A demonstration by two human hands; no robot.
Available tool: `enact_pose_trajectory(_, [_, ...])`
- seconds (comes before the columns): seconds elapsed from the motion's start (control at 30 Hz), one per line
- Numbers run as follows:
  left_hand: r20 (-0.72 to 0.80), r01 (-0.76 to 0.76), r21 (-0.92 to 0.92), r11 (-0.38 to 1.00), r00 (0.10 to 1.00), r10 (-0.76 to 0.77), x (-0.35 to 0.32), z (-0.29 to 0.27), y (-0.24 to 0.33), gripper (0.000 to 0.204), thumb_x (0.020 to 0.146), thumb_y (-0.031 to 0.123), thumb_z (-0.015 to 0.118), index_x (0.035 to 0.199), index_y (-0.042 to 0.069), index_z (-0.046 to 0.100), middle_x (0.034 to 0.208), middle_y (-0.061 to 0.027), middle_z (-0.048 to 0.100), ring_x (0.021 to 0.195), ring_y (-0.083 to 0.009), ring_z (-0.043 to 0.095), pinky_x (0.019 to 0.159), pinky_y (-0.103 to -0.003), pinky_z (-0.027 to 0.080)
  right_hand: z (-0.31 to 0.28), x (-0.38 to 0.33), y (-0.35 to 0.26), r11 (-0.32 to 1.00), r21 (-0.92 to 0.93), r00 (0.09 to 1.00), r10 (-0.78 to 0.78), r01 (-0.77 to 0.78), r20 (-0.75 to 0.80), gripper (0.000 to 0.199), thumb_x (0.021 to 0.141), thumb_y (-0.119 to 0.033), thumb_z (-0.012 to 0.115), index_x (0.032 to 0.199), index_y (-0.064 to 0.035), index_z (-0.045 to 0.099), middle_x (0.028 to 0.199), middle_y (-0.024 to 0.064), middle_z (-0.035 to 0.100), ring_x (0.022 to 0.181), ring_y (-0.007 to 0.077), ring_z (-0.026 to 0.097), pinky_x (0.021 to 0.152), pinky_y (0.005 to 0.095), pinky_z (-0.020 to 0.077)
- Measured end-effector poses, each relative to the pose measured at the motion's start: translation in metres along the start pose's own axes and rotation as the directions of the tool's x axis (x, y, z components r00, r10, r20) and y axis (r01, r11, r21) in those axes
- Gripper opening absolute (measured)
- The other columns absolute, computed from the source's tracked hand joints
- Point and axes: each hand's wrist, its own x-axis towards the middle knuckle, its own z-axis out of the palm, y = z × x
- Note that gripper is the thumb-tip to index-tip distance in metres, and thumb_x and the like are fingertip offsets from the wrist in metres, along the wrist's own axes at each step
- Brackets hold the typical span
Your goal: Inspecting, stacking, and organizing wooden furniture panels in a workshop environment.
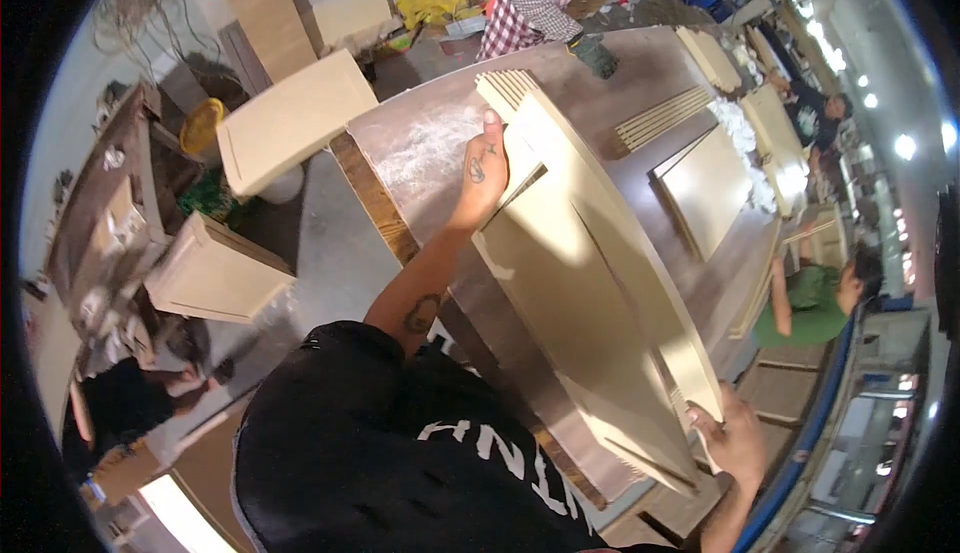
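Note:
A long cream panel (625,243) lies tilted in front of me, over another cream panel (530,283) on the brown-topped table (420,113). My left hand (485,168) grips its far end, thumb up along the edge. My right hand (735,438) is closed round its near right end, fingers partly hidden by the board. A narrow dark gap shows between the upper panel and the one beneath. Several stacked board ends (507,85) stick out just beyond my left hand.
Grooved cream strips (662,121) and stacked cream boards (705,188) lie farther right on the table. Across it stands a person in checkered clothing with a dark glove (593,56). A person in green (810,303) is at right. Cream boxes (220,273) stand left.

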Motion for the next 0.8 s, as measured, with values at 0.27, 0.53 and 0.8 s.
enact_pose_trajectory(0.27, [-0.164,-0.056,-0.094,0.994,0.986,0.040,0.002,-0.010,-0.010,0.070,0.099,0.052,0.024,0.063,-0.005,0.041,0.050,-0.0121,0.032,0.050,-0.0200,0.033,0.053,-0.039,0.035,-0.011,0.005,-0.051,0.995,-0.087,0.998,0.046,-0.043,0.031,0.021,0.089,-0.019,0.061,0.096,0.0001,0.056,0.075,0.0151,0.064,0.066,0.0319,0.065,0.057,0.0377,0.0492])
enact_pose_trajectory(0.53, [-0.139,-0.080,-0.159,0.984,0.989,0.057,0.001,-0.011,-0.010,0.063,0.101,0.043,0.026,0.061,-0.004,0.041,0.050,-0.0139,0.029,0.048,-0.0244,0.030,0.053,-0.040,0.035,-0.009,-0.002,-0.041,0.969,-0.241,0.996,0.042,-0.060,-0.078,0.022,0.088,-0.017,0.060,0.099,0.0010,0.059,0.075,0.0212,0.061,0.065,0.0343,0.062,0.061,0.0388,0.0469])
enact_pose_trajectory(0.8, [-0.138,-0.156,-0.145,0.977,0.981,0.136,-0.009,-0.009,-0.010,0.063,0.101,0.043,0.024,0.063,-0.004,0.044,0.051,-0.0149,0.031,0.048,-0.0275,0.033,0.056,-0.041,0.037,-0.017,-0.014,-0.047,0.974,-0.215,0.993,-0.086,0.066,-0.084,0.019,0.088,-0.017,0.061,0.092,0.0013,0.058,0.071,0.0208,0.063,0.055,0.0320,0.064,0.051,0.0384,0.0478])
